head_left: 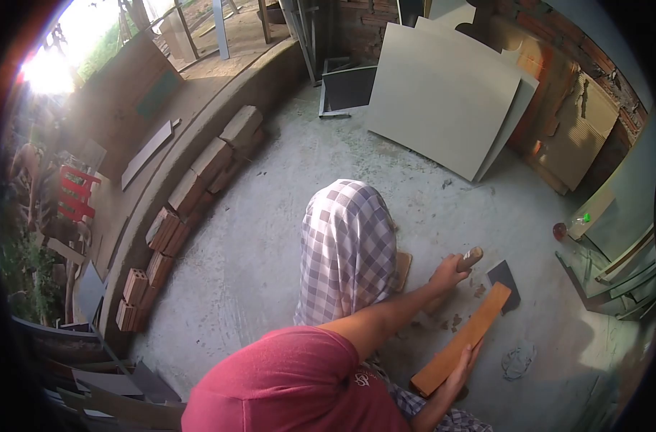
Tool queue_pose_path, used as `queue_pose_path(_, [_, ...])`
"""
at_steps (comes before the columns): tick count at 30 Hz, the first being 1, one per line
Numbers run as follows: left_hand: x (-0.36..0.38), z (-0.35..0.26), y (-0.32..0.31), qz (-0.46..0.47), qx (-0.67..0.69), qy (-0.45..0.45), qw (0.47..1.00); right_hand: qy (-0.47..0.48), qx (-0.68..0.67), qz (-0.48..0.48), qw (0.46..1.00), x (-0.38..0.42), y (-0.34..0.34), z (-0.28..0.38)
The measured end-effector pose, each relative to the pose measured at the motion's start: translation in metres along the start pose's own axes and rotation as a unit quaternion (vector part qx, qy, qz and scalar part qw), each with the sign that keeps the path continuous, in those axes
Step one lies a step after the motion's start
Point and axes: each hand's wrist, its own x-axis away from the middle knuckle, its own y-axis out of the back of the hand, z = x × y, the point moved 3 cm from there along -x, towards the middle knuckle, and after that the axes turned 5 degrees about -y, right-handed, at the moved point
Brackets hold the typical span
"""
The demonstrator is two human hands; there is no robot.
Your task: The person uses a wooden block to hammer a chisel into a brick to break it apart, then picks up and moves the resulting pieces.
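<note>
My left hand (449,274) is closed around a short brown tool handle (471,258), whose rounded end sticks out past the fingers. What the rest of the tool looks like is hidden. In my right hand (460,372), the fingers lie along the right side of a long orange-brown wooden piece (463,341), which slants up and to the right. Its far end overlaps a dark grey flat piece (514,296) on the floor. Small brown scraps (455,322) lie between the hands. A checkered cloth (348,237) covers my raised knee.
A crumpled clear bundle (517,362) lies right of the wooden piece. Bricks (187,193) line the low curved wall at left. Large pale panels (443,93) lean at the back, beside cardboard (580,129). Glass-like sheets (630,277) stand at right.
</note>
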Motion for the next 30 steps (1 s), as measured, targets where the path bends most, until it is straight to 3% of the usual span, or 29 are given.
queue_pose_path(30, [0.002,0.001,0.003,-0.026,0.0,-0.021,0.999,-0.019,0.017,-0.011,1.0,0.002,0.001,-0.004])
